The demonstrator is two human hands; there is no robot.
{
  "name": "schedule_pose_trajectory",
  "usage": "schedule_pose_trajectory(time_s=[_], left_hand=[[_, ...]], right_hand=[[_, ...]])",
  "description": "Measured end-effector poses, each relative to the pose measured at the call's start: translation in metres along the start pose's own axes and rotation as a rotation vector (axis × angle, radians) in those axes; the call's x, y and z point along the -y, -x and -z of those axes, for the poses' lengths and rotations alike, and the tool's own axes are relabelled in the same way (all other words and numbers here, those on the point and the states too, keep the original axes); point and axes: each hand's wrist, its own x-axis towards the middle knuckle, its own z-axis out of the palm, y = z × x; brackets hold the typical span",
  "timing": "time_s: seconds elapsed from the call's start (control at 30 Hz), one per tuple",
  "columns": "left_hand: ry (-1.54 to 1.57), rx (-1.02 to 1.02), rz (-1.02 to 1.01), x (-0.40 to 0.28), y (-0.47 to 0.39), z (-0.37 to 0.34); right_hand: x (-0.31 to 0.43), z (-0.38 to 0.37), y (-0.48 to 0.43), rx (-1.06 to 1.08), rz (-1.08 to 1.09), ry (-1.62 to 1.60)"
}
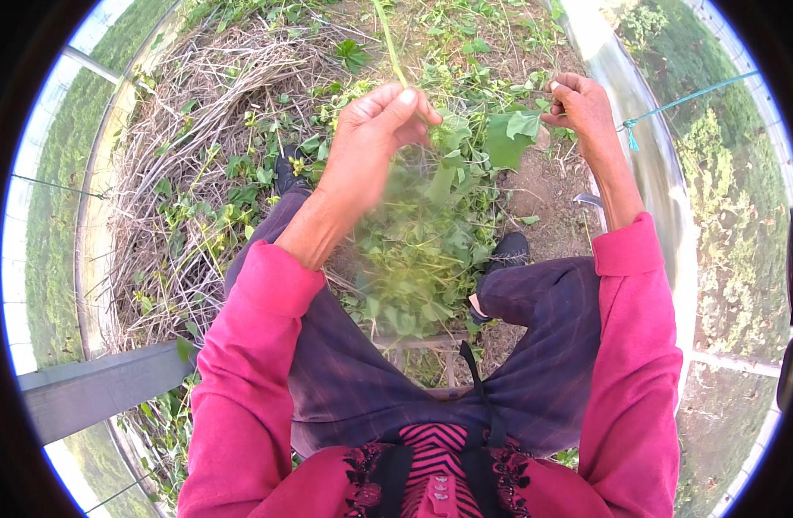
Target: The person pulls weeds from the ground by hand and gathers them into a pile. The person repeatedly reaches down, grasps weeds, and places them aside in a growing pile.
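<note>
My left hand (387,123) pinches a green plant stem (390,42) between thumb and fingers. The stem runs up to the top edge of the view. Small leafy tendrils (443,135) show just beside those fingertips. Further right, my right hand (583,107) has its fingers curled in. A broad green leaf (510,139) reaches to its fingertips, but whether they pinch it is unclear. Below the left hand, a blurred patch of greenery (422,239) lies between my knees. By my right wrist shows a curved metal piece (589,199), partly hidden by the forearm.
Dry straw-like stalks (235,71) are heaped at the left. Clear plastic sheeting (649,155) bends along the right side, with a teal cord (688,102) tied near it. A grey beam (112,382) extends at lower left. My shoes (510,249) rest among cut vines on soil.
</note>
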Motion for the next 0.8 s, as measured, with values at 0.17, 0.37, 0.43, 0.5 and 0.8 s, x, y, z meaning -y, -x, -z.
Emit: schedule_pose_trajectory(time_s=[0.17,0.37,0.43,0.5,0.8], left_hand=[[0.081,-0.061,-0.072,-0.008,-0.011,0.024],[0.233,-0.052,-0.087,-0.004,-0.015,0.031],[0.269,-0.005,-0.062,-0.003,-0.015,0.03],[0.305,0.03,-0.024,-0.001,-0.014,0.028],[0.336,0.118,0.06,0.008,-0.015,0.017]], right_hand=[[0.003,0.016,-0.005,-0.216,-0.034,-0.021],[0.006,0.01,0.011,0.383,-0.083,0.299],[0.009,-0.007,0.02,0.453,0.056,0.47],[0.015,-0.024,0.03,0.491,0.205,0.483],[0.03,-0.062,0.052,0.777,0.132,0.108]])
